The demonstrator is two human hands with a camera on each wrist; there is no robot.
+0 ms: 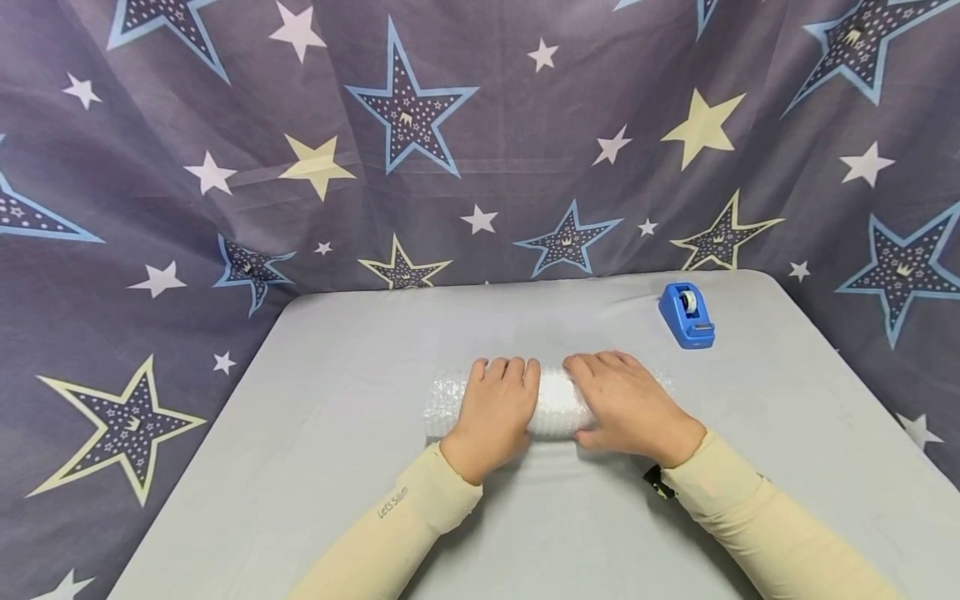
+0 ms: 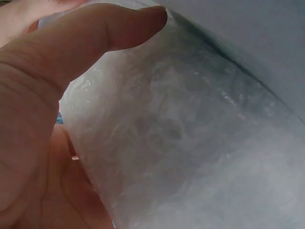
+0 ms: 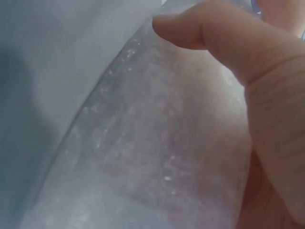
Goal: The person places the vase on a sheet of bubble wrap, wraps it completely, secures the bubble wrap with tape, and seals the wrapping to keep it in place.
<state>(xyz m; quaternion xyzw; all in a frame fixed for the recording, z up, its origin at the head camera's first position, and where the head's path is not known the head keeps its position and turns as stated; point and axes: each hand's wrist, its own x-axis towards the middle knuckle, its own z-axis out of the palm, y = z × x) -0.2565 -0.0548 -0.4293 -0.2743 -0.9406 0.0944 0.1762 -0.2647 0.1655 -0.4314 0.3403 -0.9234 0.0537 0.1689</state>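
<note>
A roll of clear bubble wrap (image 1: 557, 404) lies crosswise on the table in the head view. My left hand (image 1: 498, 412) grips it left of its middle, fingers over the top and far side. On the right part, my right hand (image 1: 626, 404) holds it the same way, with the thumb on the near side. A short stretch of the roll shows between the hands. The left wrist view shows the left thumb (image 2: 114, 28) against the bubble wrap (image 2: 157, 124). Similarly, the right thumb (image 3: 205, 28) presses the bubble wrap (image 3: 157, 109) in the right wrist view.
A blue tape dispenser (image 1: 686, 315) with a roll of tape stands at the table's back right, beyond my right hand. The pale grey table (image 1: 337, 375) has rounded back corners. Behind it hangs a dark curtain (image 1: 495, 167) printed with stars.
</note>
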